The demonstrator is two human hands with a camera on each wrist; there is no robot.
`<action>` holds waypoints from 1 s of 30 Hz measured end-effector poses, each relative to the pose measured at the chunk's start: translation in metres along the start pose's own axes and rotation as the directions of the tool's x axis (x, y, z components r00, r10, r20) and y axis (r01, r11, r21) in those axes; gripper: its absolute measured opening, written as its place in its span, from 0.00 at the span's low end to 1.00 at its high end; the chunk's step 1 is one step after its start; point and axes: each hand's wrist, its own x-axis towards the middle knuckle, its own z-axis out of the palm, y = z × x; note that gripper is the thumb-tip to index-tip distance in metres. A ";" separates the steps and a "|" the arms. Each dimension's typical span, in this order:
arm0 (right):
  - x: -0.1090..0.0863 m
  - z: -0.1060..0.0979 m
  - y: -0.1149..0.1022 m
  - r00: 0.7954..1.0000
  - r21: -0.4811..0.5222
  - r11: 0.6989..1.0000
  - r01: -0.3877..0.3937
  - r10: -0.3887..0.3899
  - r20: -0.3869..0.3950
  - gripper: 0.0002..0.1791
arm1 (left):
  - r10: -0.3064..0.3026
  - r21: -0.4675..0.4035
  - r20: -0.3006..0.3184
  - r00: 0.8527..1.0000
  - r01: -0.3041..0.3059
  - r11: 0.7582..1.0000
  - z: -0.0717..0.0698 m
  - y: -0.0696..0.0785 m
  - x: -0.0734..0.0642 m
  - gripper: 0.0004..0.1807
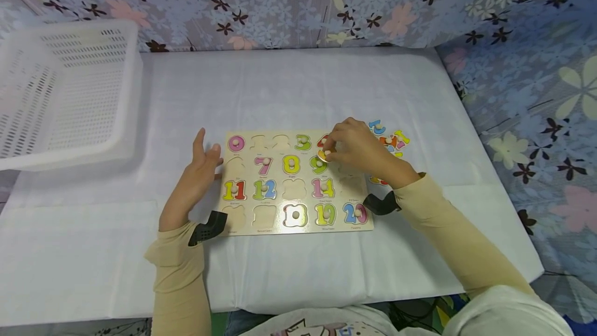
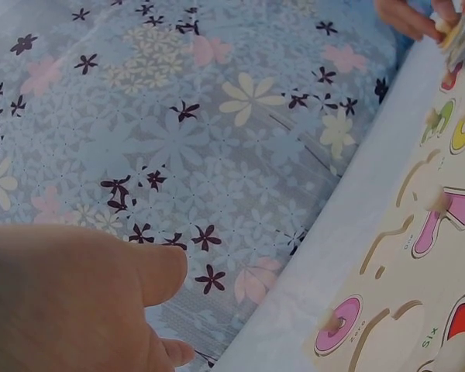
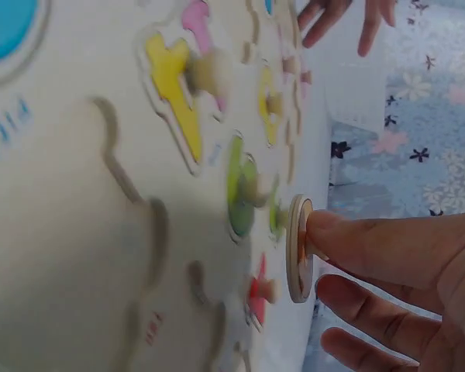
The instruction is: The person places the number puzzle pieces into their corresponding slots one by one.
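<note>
My right hand [image 1: 356,149] pinches a small wooden number piece [image 3: 297,248] by its knob, with thumb and fingertips. The piece has an orange-yellow face and is held on edge over the upper right of a wooden number puzzle board [image 1: 249,185]; which number it bears, I cannot tell. Colourful knobbed number pieces sit in several of the board's recesses, while other recesses are bare. At the board's left edge is my left hand [image 1: 193,178], its thumb and fingers relaxed and holding nothing. In the left wrist view, its thumb [image 2: 159,271] points toward the board.
Loose number pieces [image 1: 388,141] lie in a pile right of the board, partly hidden behind my right hand and forearm. A white plastic basket [image 1: 132,77] stands at the back left of the white-covered table [image 1: 280,87]. Flowered cloth [image 1: 289,9] hangs behind and to the right.
</note>
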 end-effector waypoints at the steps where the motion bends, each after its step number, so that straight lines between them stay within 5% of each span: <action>1: 0.000 0.002 0.000 1.000 0.006 1.000 0.014 -0.014 0.004 0.05 | 0.001 0.001 -0.001 1.000 -0.001 1.000 0.000 0.000 0.000 0.37; 8: 0.026 0.016 -0.032 0.984 -0.014 0.986 0.165 -0.164 0.075 0.03 | 0.012 0.009 -0.008 1.000 -0.011 1.000 0.001 0.000 0.000 0.38; 19: 0.113 0.051 -0.110 0.898 -0.163 0.913 0.374 -0.313 0.311 0.11 | 0.033 -0.011 0.003 0.999 -0.033 0.999 0.000 -0.003 0.001 0.40; 30: 0.128 0.078 -0.124 0.898 -0.219 0.901 0.375 -0.295 0.327 0.12 | 0.049 -0.008 -0.024 0.998 -0.050 0.999 -0.003 -0.004 -0.001 0.42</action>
